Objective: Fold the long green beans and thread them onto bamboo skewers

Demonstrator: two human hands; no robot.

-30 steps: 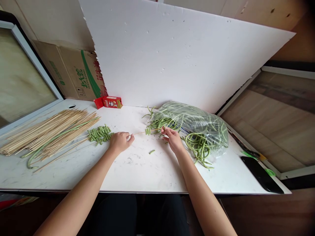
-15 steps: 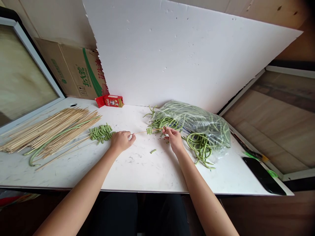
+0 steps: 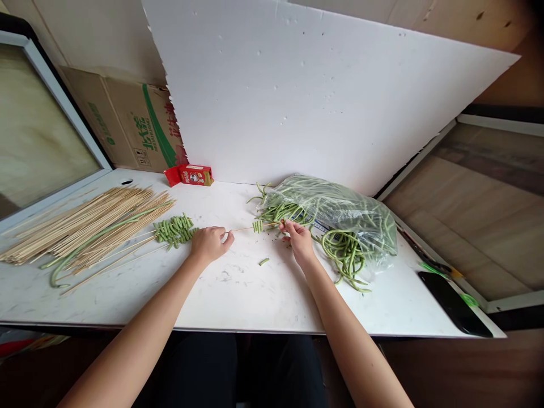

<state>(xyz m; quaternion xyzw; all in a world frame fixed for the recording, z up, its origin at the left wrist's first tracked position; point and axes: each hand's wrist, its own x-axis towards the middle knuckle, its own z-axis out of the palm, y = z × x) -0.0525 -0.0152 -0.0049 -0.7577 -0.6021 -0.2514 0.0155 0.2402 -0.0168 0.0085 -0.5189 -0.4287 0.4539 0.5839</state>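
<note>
The forearms (image 3: 164,303) come in from 7 and 5 o'clock, low over the table (image 3: 238,309). A loose bean piece (image 3: 264,262) lies apart from the right hand (image 3: 298,241), at its 8 o'clock. Beyond, the skewer (image 3: 242,229) spans the hands, long axis running 9 to 3 o'clock: the left hand (image 3: 211,243) grips its left part in curled fingers, the right pinches the other end. The threaded pieces (image 3: 257,226) sit slightly nearer the right hand. Farther, the bag of beans (image 3: 331,195) lies at that hand's 1 o'clock
</note>
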